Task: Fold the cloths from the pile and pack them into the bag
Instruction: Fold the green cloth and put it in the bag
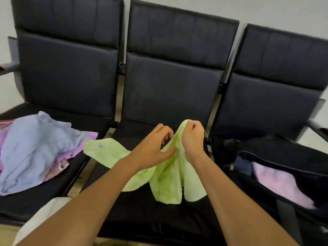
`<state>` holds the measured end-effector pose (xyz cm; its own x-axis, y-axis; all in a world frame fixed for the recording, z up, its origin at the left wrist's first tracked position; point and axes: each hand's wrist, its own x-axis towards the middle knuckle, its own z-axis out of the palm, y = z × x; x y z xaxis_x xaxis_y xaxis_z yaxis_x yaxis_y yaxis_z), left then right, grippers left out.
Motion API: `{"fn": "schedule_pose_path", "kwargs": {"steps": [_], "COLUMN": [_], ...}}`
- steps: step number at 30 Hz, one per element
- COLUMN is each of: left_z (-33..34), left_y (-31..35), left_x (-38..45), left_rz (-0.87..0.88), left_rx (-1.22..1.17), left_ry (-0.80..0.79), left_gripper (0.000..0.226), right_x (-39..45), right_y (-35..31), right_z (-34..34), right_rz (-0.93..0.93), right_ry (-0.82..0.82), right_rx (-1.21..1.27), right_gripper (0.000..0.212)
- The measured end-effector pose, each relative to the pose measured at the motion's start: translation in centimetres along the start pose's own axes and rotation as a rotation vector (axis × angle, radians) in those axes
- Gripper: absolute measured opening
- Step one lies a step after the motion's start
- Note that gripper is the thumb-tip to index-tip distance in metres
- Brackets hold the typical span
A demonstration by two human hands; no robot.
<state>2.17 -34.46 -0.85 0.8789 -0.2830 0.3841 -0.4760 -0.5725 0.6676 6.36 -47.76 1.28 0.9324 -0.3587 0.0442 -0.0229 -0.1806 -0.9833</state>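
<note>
Here, the right hand (192, 137) is curled tight around the top of the green cloth (166, 178), while the left hand (154, 148) pinches its edge.

Three joined black padded seats (170, 82) with grey metal armrests (9, 67) stand against a plain white wall (266, 9); pale floor (316, 139) shows beside them.

Seats (170, 93): three, black, padded, in one row.
Hands: two, left hand (152, 148) and right hand (192, 137).
Green cloth (165, 176): one.
Pile (35, 151) on left seat: at least three cloths show, one blue, one purple, one striped; exact count cannot be told.
Bag (284, 157): one, dark.
Pink cloth (280, 183) inside bag: one; a blue item beside it.
</note>
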Motion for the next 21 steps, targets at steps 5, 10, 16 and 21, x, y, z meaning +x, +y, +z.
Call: {"fn": "schedule_pose_path", "kwargs": {"steps": [5, 10, 16, 21], "left_z": [1.3, 1.4, 1.5, 1.8], "left_y": [0.7, 0.0, -0.6, -1.0], "left_x": [-0.7, -0.8, -0.9, -0.8], "left_rz": [0.159, 0.391, 0.364, 0.242], "left_rx": [0.213, 0.638, 0.888, 0.718], "left_ry": [-0.113, -0.260, -0.308, -0.176], "left_gripper": [0.041, 0.056, 0.042, 0.020], "right_x": [0.4, 0.5, 0.2, -0.2], "right_y": [0.6, 1.1, 2.2, 2.3], "right_z": [0.1, -0.3, 0.4, 0.6], "right_rz": [0.132, 0.186, 0.137, 0.109], "right_ry": [-0.231, -0.351, -0.320, -0.374], "right_rx": [-0.062, -0.112, -0.147, -0.060], "right_gripper": [0.023, 0.021, 0.016, 0.013]}}
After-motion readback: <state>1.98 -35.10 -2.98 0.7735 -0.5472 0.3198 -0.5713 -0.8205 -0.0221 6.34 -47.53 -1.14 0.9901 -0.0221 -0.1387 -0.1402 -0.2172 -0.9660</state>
